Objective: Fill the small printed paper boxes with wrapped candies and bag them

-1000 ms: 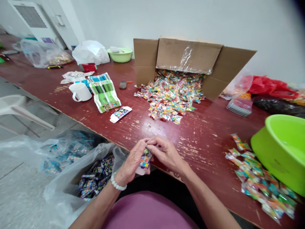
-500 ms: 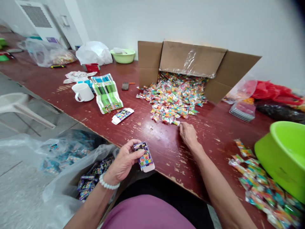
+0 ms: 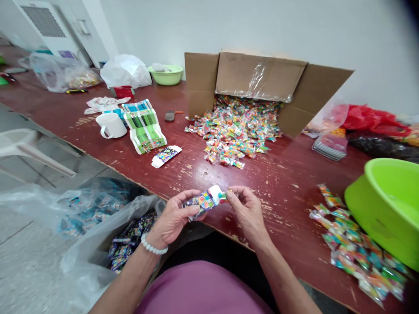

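My left hand [image 3: 180,213] is closed around a small purple printed candy box [image 3: 203,202], tilted so its open white flap faces right. Between the thumb and fingers of my right hand [image 3: 245,209] is a small wrapped candy [image 3: 223,196], held at the box's open end. Whether part of it sits inside the box I cannot tell. Beyond the hands, many wrapped candies [image 3: 235,135] spill from a cardboard carton [image 3: 262,78] onto the table. A flattened box [image 3: 166,155] lies to the left of that pile.
Left on the red table [image 3: 183,179] are a white mug [image 3: 111,125] and green printed card sheets [image 3: 145,131]. A green basin [image 3: 382,205] stands at the right beside more wrapped candies [image 3: 356,244]. Below the edge, a plastic bag [image 3: 85,244] holds filled-looking purple boxes [image 3: 131,240].
My right hand has come back from the candy pile toward my left hand, bringing a wrapped candy. The left hand has turned the box so its open end points right.
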### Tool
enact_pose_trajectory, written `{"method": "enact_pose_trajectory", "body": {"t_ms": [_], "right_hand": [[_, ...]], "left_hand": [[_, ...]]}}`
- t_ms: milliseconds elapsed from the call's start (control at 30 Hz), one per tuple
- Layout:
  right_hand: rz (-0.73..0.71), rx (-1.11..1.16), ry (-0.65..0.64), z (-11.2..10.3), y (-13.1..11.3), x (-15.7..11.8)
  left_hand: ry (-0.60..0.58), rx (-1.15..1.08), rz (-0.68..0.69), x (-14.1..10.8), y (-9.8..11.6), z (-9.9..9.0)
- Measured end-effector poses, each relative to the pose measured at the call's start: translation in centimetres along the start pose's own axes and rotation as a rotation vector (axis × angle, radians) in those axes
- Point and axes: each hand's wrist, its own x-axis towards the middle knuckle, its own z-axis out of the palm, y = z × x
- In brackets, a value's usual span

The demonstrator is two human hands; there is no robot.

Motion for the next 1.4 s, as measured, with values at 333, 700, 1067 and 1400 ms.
{"method": "enact_pose_trajectory", "body": {"t_ms": [333, 700, 1067, 1400], "right_hand": [[-0.081, -0.122, -0.026, -1.0, -1.4, -0.1], [-0.251, -0.267, -0.304, -0.1, -1.5, -0.9], [0.271, 0.233, -0.284, -0.2, -0.6, -0.6], [0.256, 0.277, -0.414, 1.8, 0.4, -1.6]], "left_hand": [[-0.286, 0.31, -0.056, -0.9, -0.5, 0.9], [-0.326, 0.36, -0.058, -0.8, -1.0, 1.8], [-0.093, 0.101, -0.089, -0.2, -2.1, 1.9], [-0.043, 0.086, 0.01, -0.2, -2.9, 1.9]]}}
